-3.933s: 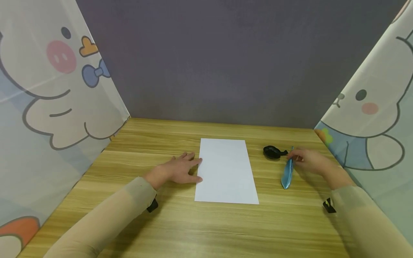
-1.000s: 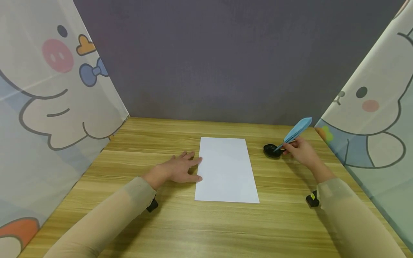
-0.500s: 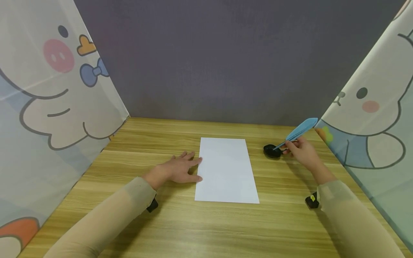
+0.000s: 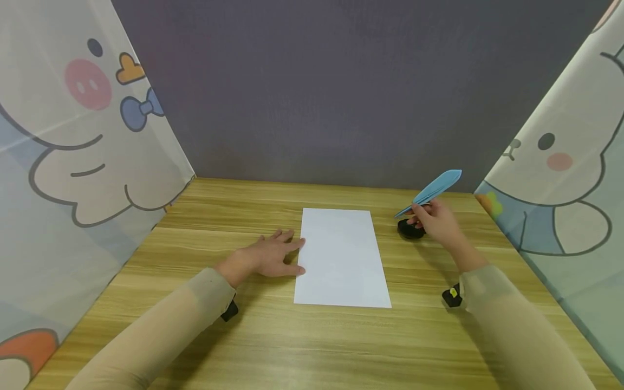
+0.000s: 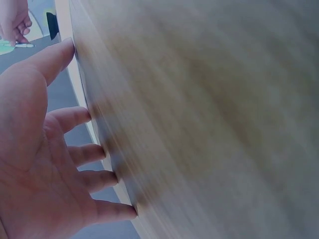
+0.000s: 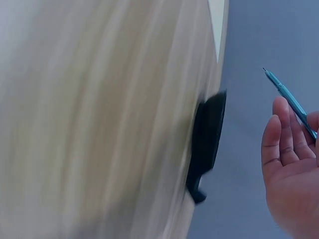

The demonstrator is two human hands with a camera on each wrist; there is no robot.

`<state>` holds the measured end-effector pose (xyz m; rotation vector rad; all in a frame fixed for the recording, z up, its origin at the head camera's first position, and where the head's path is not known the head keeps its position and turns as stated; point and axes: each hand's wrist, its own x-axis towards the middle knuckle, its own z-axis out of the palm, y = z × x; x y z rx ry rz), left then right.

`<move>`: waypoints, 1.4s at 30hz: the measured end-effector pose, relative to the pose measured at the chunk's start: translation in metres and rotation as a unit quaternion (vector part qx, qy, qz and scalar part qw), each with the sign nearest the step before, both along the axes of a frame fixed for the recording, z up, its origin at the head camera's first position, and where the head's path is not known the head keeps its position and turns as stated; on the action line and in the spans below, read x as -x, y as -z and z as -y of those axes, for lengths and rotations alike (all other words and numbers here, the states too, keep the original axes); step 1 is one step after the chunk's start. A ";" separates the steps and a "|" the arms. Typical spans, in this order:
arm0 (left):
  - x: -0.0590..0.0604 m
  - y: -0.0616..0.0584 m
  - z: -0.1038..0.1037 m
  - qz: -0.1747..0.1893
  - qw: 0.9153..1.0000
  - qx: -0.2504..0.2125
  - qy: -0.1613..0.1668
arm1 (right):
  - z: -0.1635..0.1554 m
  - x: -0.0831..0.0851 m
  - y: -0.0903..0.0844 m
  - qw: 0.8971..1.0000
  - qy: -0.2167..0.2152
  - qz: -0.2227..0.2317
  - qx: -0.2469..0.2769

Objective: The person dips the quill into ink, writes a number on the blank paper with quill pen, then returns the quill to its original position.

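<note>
Right hand (image 4: 436, 222) right of centre, pinching blue quill (image 4: 431, 190) tilted above black inkwell (image 4: 408, 229). Left hand (image 4: 268, 255) flat, fingers spread, touching left edge of paper (image 4: 341, 257) on table (image 4: 312, 336), mid-frame.

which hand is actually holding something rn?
The right hand: it pinches the blue feather pen above the black ink dish. The left hand lies flat on the table at the white paper's edge.

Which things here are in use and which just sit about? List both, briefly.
In use: blue feather pen, held by the right hand; black ink dish; white paper, with the left hand at its edge.

Sitting about: cartoon curtains; wooden table.
</note>
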<state>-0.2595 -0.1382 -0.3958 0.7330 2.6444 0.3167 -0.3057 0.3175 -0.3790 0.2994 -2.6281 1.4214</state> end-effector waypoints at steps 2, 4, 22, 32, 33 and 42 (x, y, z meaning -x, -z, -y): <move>0.000 0.000 0.000 0.002 1.000 -0.001 0.000 | 0.009 0.003 0.000 1.000 -0.009 0.000 0.004; 0.000 0.000 0.000 0.004 1.000 -0.002 -0.001 | 0.017 0.005 0.000 1.000 -0.018 0.002 0.006; 0.000 0.000 0.000 0.004 1.000 -0.002 0.001 | 0.089 0.019 0.009 0.997 -0.054 0.033 0.038; -0.001 -0.001 0.000 0.003 1.000 -0.004 0.001 | 0.112 0.028 0.018 0.997 -0.045 0.040 0.045; -0.001 -0.001 0.000 0.003 1.000 -0.004 0.000 | 0.114 0.029 0.018 0.997 -0.045 0.042 0.045; -0.003 -0.002 0.000 0.003 1.000 -0.008 -0.002 | 0.122 0.034 0.017 0.997 -0.038 0.048 0.047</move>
